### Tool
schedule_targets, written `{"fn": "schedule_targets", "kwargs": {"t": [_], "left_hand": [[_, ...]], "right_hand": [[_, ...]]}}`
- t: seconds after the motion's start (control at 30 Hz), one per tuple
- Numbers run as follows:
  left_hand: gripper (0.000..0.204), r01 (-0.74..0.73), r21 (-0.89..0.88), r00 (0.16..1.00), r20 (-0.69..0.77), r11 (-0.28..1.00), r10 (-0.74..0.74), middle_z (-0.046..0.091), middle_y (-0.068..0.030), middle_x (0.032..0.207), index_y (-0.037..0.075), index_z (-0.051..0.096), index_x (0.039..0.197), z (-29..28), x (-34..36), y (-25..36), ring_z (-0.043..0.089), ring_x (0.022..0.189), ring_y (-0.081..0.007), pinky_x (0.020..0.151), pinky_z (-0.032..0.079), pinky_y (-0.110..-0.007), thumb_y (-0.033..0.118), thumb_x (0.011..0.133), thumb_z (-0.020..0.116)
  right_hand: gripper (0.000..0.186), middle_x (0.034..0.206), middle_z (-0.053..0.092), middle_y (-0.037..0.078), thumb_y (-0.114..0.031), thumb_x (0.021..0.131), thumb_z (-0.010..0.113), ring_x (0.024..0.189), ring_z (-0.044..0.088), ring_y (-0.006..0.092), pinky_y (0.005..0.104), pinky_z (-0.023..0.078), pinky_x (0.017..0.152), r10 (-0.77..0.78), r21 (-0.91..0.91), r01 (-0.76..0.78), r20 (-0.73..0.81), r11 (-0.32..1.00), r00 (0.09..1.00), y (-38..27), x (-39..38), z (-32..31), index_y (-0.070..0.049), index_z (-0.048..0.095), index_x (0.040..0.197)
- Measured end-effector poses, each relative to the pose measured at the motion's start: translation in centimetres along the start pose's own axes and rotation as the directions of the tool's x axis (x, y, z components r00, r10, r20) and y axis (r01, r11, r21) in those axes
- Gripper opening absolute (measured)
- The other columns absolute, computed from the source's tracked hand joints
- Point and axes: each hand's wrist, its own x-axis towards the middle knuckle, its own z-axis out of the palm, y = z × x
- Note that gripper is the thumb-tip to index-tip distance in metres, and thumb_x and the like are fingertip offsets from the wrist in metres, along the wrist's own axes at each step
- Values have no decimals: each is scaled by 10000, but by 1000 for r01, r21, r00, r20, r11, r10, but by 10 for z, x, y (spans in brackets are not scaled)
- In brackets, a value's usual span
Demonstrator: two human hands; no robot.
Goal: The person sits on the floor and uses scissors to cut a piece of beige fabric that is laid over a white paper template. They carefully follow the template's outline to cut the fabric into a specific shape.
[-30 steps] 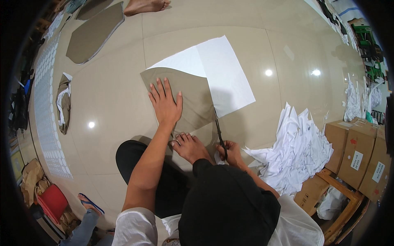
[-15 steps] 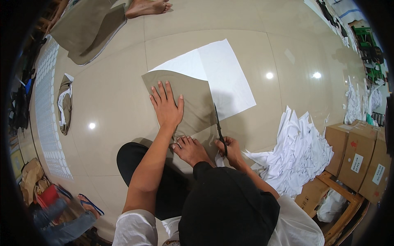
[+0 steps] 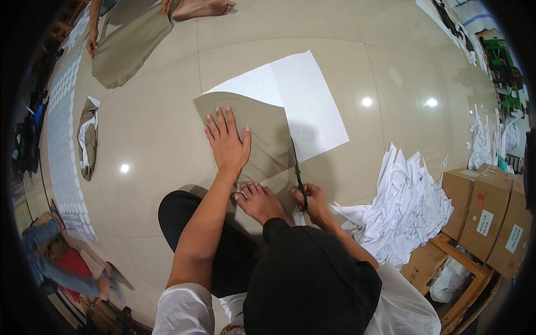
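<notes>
My left hand (image 3: 228,146) lies flat with fingers spread on a piece of tan cloth (image 3: 265,125) on the floor. Under that cloth is a white sheet (image 3: 314,109), which shows beyond its curved far edge and to the right. In my right hand (image 3: 316,204) are dark scissors (image 3: 296,159), their blades pointing away along the right edge of the tan cloth. How far the blades are apart is hard to tell. My bare foot (image 3: 259,202) rests at the cloth's near edge, between my hands.
A heap of white scraps (image 3: 399,209) lies to my right, before cardboard boxes (image 3: 480,220) and a wooden frame (image 3: 466,271). At the far left a co-worker's hand (image 3: 92,46) holds tan cloth (image 3: 131,56). A folded tan-and-white bundle (image 3: 88,138) lies left. Someone's denim-clad leg (image 3: 70,277) is at lower left.
My hands and the scissors have stayed nearly still. The co-worker's cloth at the far left has shifted and hands now show on it. The denim-clad legs at lower left have moved, blurred.
</notes>
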Motion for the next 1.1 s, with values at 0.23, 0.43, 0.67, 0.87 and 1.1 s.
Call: {"fn": "schedule_targets", "kwargs": {"t": [0.23,0.43,0.67,0.87,1.1], "left_hand": [[832,14,37,1000,26,999,-15,186,-232,1848,60,260,1775,-1,1,0,106,1698,-500,1374,73,-625,538,1128,473],[831,16,25,999,29,1000,-17,184,-229,1849,62,256,1776,-1,1,1,95,1703,-492,1376,69,-622,545,1132,460],[829,19,27,999,33,999,-20,185,-230,1849,64,254,1777,-2,1,1,89,1705,-489,1376,67,-623,543,1132,458],[830,18,21,999,35,1000,-19,189,-229,1848,59,257,1776,-3,2,1,90,1704,-489,1375,67,-625,538,1131,462],[827,18,19,999,28,1000,-18,194,-229,1847,58,266,1773,-2,1,2,100,1702,-491,1374,70,-627,539,1130,468]], "right_hand": [[333,647,619,2,-315,948,861,519,543,91,274,399,485,-8,-57,6,-35,998,999,-19,4,6,-49,675,875],[331,653,609,-5,-314,945,870,532,549,93,271,412,498,-9,-26,9,-22,1000,1000,-26,16,9,-56,672,880],[326,652,615,-5,-282,933,894,515,542,92,263,406,493,-8,0,8,-17,1000,1000,-24,16,9,-44,676,885],[341,635,612,-2,-304,940,885,506,545,89,266,407,488,-2,-7,2,-33,1000,999,-28,17,10,-43,674,881],[347,641,615,-10,-320,941,888,510,542,83,263,404,493,-4,4,4,-18,1000,1000,-47,29,16,-57,671,876]]}}
